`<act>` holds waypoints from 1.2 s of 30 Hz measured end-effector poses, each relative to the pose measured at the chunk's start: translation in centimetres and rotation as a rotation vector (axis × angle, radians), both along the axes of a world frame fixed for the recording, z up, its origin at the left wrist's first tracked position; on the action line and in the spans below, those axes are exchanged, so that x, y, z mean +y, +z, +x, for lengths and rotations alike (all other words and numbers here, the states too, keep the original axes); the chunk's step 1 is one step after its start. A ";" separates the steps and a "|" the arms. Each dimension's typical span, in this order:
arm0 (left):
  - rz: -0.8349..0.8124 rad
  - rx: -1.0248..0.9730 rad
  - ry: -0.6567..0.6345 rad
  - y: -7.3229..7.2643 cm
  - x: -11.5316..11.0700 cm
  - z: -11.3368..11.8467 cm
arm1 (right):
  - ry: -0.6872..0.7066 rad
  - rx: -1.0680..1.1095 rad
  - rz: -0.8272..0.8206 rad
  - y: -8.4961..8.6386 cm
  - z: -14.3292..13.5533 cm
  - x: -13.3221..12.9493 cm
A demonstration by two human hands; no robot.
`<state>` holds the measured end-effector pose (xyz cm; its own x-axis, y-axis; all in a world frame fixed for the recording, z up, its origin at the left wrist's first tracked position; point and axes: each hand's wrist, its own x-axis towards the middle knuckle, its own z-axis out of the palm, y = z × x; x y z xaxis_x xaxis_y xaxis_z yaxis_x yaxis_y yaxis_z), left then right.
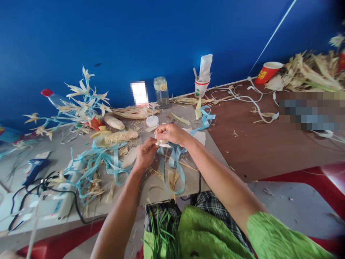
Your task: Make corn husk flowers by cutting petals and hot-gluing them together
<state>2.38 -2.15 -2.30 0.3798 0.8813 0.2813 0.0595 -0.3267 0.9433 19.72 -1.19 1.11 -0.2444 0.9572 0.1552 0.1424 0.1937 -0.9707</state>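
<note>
Blue wall [172, 39] is backing the grey worktop [192, 183]. Husk-flower branch [87, 99] is standing at left; light-blue ribbon [184, 181] is trailing just under the hands; glue gun [34, 171] is lying far left. Left hand [146, 153] and right hand [172, 134] are meeting, both pinching one pale husk piece [164, 145] over mid-worktop.

Soft light, blurry stretched edges

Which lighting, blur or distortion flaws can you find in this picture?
All in the head view: the blue wall darkens toward the top right corner; blocky pixels hide patches left of the jar and at far right; the lower left corner looks smeared.
</note>
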 end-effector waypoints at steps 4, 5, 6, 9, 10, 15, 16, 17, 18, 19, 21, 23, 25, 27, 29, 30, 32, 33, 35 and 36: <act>-0.026 0.031 0.019 0.0 -0.1 0.1 | -0.030 -0.002 -0.089 0.1 -0.1 0.0; -0.046 0.034 0.044 0.0 -0.1 0.1 | -0.075 0.008 -0.075 0.2 -0.1 0.0; -0.065 0.031 0.079 -0.1 0.0 0.1 | -0.136 0.028 -0.051 0.4 -0.1 0.0; -0.096 -0.026 0.258 -0.2 0.2 0.1 | -0.355 0.137 0.040 0.9 0.0 0.0; -0.095 -0.050 0.329 -0.3 0.4 0.0 | -0.410 0.174 0.068 1.0 0.0 -0.1; -0.011 -0.036 0.512 -0.2 0.8 -0.3 | -0.363 0.153 0.243 1.8 -0.7 -1.1; 0.000 -0.033 0.514 -0.2 0.8 -0.3 | -0.321 0.105 0.298 1.9 -1.0 -1.4; 0.000 -0.038 0.513 -0.1 0.7 -0.3 | -0.284 0.048 0.358 1.9 -1.2 -1.7; -0.009 -0.053 0.512 -0.1 0.7 -0.3 | -0.260 -0.015 0.420 1.9 -1.5 -1.9; -0.023 -0.074 0.512 -0.1 0.7 -0.3 | -0.250 -0.082 0.476 1.8 -1.8 -2.0; -0.051 -0.122 0.516 0.0 0.6 -0.3 | -0.262 -0.217 0.548 1.5 -2.2 -2.2; -0.070 -0.162 0.516 0.1 0.6 -0.2 | -0.294 -0.326 0.578 1.0 -2.6 -2.1; -0.074 -0.188 0.506 0.2 0.6 -0.1 | -0.318 -0.396 0.598 0.6 -2.9 -2.1; -0.074 -0.202 0.498 0.3 0.6 0.0 | -0.334 -0.440 0.619 0.3 -3.2 -2.2; -0.080 -0.216 0.499 0.4 0.6 0.0 | -0.323 -0.470 0.643 0.1 -3.5 -2.3; -0.086 -0.223 0.501 0.5 0.6 0.0 | -0.309 -0.482 0.655 0.1 -3.6 -2.3; -0.094 -0.235 0.504 0.5 0.5 0.0 | -0.270 -0.503 0.682 0.0 -3.8 -2.5; -0.095 -0.238 0.505 0.5 0.5 0.0 | -0.252 -0.512 0.694 0.0 -3.9 -2.5; -0.095 -0.242 0.506 0.5 0.5 0.0 | -0.217 -0.517 0.706 0.0 -4.0 -2.7; -0.096 -0.246 0.507 0.5 0.5 -0.1 | -0.201 -0.506 0.702 0.0 -4.1 -2.7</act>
<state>2.29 -1.60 -1.81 -0.1636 0.9622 0.2176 -0.0391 -0.2268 0.9732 15.66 -3.90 1.10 -0.2805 0.7140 0.6415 0.6173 0.6460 -0.4491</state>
